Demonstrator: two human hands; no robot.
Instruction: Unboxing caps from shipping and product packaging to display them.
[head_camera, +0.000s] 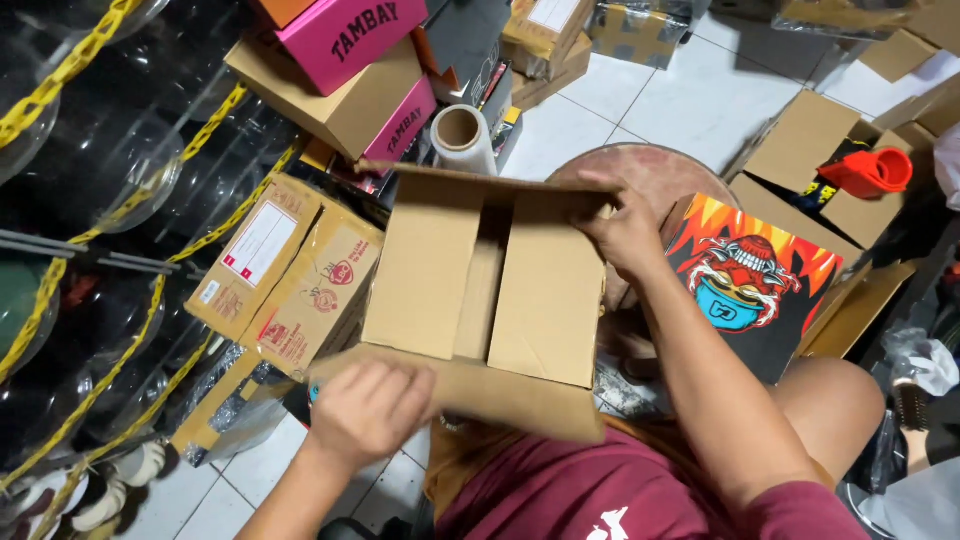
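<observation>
White floor tiles (700, 110) run under a crowd of boxes. At far left, yellow chains (60, 70) hang across clear plastic domes (130, 150). Beside them lie taped brown parcels (290, 270), with pink boxes (345, 35) stacked above. My left hand (368, 410) curls closed around the near flap of the carton (490, 290), which sits open on my lap in the middle. A roll of clear wrap (460, 140) stands just behind it. My right hand (625, 232) grips the carton's far right corner, fingers over the edge. To the right, a black box with a flame picture (745, 275) leans beside my arm, and a red thing (870, 172) lies in another open box.
</observation>
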